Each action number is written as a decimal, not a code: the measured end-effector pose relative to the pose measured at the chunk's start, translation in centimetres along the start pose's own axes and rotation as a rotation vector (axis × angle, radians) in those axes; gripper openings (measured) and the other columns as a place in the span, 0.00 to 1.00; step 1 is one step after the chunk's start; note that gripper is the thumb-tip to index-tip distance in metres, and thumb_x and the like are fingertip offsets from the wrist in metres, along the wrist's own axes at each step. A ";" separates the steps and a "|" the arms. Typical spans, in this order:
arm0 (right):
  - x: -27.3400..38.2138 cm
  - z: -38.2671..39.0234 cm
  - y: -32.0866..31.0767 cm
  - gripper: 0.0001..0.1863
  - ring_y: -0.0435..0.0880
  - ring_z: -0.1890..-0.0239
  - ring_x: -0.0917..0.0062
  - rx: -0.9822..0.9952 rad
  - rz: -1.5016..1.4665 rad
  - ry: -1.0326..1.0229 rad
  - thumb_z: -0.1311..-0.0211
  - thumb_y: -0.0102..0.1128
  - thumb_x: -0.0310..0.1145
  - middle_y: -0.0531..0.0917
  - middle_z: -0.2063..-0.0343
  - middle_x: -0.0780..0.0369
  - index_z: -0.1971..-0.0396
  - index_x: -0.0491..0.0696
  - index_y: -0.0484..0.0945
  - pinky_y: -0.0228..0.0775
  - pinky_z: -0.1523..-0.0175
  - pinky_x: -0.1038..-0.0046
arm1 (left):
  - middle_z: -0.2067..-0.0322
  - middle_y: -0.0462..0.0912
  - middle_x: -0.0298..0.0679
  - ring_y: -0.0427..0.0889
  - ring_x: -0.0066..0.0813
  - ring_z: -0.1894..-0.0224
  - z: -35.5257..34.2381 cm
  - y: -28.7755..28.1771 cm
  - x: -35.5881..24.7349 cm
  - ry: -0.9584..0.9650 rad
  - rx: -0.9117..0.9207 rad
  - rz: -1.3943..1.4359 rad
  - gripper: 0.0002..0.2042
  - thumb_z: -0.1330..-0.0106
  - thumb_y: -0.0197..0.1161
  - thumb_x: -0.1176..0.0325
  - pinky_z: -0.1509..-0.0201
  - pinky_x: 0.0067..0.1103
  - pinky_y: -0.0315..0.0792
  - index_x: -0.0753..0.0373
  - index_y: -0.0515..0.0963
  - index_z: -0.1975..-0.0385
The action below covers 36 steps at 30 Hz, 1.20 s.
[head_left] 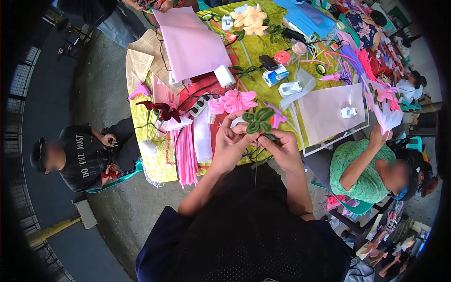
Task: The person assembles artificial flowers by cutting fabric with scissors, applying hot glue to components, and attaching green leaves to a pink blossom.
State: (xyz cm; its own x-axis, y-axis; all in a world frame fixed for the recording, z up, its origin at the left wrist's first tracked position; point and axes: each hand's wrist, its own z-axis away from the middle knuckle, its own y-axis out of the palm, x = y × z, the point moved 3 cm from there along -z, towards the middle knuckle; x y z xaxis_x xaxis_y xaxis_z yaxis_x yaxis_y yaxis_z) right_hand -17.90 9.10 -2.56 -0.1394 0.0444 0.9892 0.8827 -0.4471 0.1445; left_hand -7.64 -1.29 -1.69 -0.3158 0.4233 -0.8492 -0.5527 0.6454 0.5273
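Both my hands are raised at the near edge of the table, around a sprig of looped green pipe-cleaner leaves (258,121). My left hand (232,146) pinches it from the left, thumb and fingers closed at the base of the leaves. From the right, my right hand (284,148) is closed on the same sprig, lower down by its stem. A thin dark stem hangs below, toward my lap. Just beyond my hands lies a pink pipe-cleaner flower (238,100), with a dark red flower (167,112) farther left. The exact fingertip contact is partly hidden by the leaves.
A yellow cloth covers the table (162,162). Around lie pink pipe cleaners (186,155), a power strip (201,104) with cords, pink wrapping sheets (192,42), glue guns (140,90) and peach flowers (253,19). People sit left and right; the right one holds a bouquet (386,115).
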 end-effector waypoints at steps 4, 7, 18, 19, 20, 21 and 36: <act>0.0 0.8 0.7 0.06 0.63 0.81 0.94 0.022 -0.461 0.128 0.43 0.57 0.24 0.76 0.76 0.69 0.65 0.41 0.77 0.50 0.78 0.88 | 0.63 0.79 0.39 0.78 0.20 0.62 0.5 0.4 0.4 -0.041 0.055 0.092 0.27 0.43 0.58 0.82 0.59 0.14 0.72 0.69 0.54 0.45; 0.4 0.8 1.3 0.05 0.63 0.81 0.94 -0.105 -0.401 0.053 0.43 0.57 0.22 0.74 0.77 0.70 0.66 0.41 0.76 0.51 0.78 0.87 | 0.62 0.78 0.39 0.77 0.19 0.62 0.6 0.9 0.2 -0.088 0.032 0.164 0.26 0.42 0.58 0.82 0.59 0.14 0.72 0.68 0.56 0.45; 1.6 1.1 2.0 0.02 0.68 0.76 0.94 -0.240 0.053 -0.174 0.44 0.56 0.21 0.75 0.76 0.69 0.71 0.38 0.75 0.56 0.74 0.89 | 0.69 0.79 0.40 0.79 0.26 0.61 0.6 0.4 0.1 0.093 -0.041 -0.167 0.23 0.44 0.57 0.85 0.53 0.21 0.71 0.67 0.59 0.48; 1.7 1.2 2.1 0.02 0.69 0.76 0.94 -0.244 0.025 -0.140 0.43 0.56 0.21 0.76 0.75 0.69 0.71 0.38 0.75 0.57 0.74 0.89 | 0.70 0.79 0.39 0.78 0.24 0.63 0.6 0.6 -0.1 0.109 -0.051 -0.130 0.23 0.44 0.58 0.84 0.55 0.20 0.71 0.67 0.59 0.49; 1.9 1.2 2.2 0.03 0.69 0.75 0.94 -0.229 -0.024 -0.142 0.43 0.56 0.21 0.76 0.75 0.69 0.70 0.38 0.75 0.58 0.73 0.89 | 0.71 0.78 0.39 0.78 0.22 0.65 0.7 0.9 -0.3 0.124 -0.060 -0.093 0.23 0.43 0.58 0.84 0.58 0.19 0.71 0.67 0.58 0.49; 2.1 1.1 2.3 0.03 0.69 0.75 0.94 -0.213 -0.073 -0.143 0.43 0.56 0.22 0.76 0.75 0.69 0.70 0.38 0.75 0.58 0.73 0.89 | 0.72 0.78 0.38 0.77 0.20 0.66 0.8 1.0 -0.6 0.140 -0.070 -0.055 0.23 0.43 0.58 0.83 0.60 0.17 0.71 0.67 0.58 0.49; 3.6 0.7 0.4 0.05 0.73 0.75 0.92 -0.013 0.227 0.022 0.43 0.57 0.25 0.80 0.76 0.67 0.70 0.38 0.77 0.63 0.71 0.88 | 0.70 0.72 0.37 0.74 0.18 0.69 0.8 0.1 -1.7 0.001 0.124 -0.129 0.18 0.37 0.51 0.81 0.68 0.15 0.71 0.65 0.57 0.48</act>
State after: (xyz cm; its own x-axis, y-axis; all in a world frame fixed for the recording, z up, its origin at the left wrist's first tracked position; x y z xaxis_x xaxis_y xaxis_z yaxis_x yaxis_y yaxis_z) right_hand -17.72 9.69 1.10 0.0523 -0.0779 0.9956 0.8865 -0.4553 -0.0822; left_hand -6.49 -1.45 -0.19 -0.2491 0.3316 -0.9100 -0.4893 0.7677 0.4137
